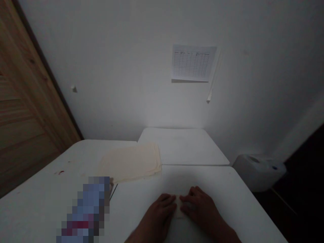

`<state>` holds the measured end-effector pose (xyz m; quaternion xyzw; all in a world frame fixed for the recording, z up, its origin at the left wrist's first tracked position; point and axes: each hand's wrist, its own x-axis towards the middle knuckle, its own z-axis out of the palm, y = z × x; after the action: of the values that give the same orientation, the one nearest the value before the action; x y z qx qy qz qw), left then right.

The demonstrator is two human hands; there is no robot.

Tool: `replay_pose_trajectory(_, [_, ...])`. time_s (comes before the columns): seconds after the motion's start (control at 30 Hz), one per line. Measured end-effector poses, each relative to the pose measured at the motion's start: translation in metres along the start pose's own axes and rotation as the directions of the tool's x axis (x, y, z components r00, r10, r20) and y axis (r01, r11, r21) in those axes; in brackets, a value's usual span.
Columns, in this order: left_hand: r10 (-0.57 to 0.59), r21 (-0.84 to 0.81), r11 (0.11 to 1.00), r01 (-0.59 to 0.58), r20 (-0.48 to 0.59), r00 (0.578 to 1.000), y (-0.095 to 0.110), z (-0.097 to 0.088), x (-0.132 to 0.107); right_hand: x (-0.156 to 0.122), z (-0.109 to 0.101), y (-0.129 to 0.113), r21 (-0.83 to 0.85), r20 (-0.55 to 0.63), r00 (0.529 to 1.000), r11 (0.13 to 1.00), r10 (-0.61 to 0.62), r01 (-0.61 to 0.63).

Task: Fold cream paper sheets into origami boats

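Pale flat piece (pixel 179 212) — faint-edged, between left hand (pixel 162 210) and right hand (pixel 199 206).

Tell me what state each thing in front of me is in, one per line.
Left hand: lowered, fingers bent, at a pale piece
Right hand: lowered, fingers bent, opposite the left
Pale piece: flat, partly covered by the hands
Pale sheets: stacked flat, edges uneven
Printed paper: up on the wall
Left table: spotted with a red mark
Pixelated item: state unclear
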<state>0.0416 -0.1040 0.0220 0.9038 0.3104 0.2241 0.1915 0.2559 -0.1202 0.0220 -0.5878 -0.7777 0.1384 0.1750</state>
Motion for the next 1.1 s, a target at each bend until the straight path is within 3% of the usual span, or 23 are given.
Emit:
replay_pose_trajectory(0.33, [-0.014, 0.015, 1.000, 0.015, -0.061, 0.998, -0.008, 0.006, -0.006, -0.001, -0.007, 0.002, 0.049, 0.051, 0.999, 0.999, 0.006, -0.009])
replay_pose_trajectory(0.53, [0.036, 0.039, 0.999, -0.031, -0.137, 0.990, -0.001, 0.003, -0.005, 0.002, -0.013, -0.005, 0.004, 0.098, 0.992, 0.997, -0.074, 0.074])
replay_pose_trajectory(0.93, [-0.060, 0.026, 0.997, 0.068, -0.233, 0.971, 0.000, 0.016, 0.003, 0.006, -0.019, -0.004, -0.006, 0.145, 0.986, 0.996, -0.087, 0.088])
replay_pose_trajectory(1.1, [-0.081, 0.105, 0.988, 0.112, -0.261, 0.962, 0.002, 0.020, 0.001, 0.006, -0.019, -0.006, -0.003, 0.128, 0.988, 0.996, -0.085, 0.086])
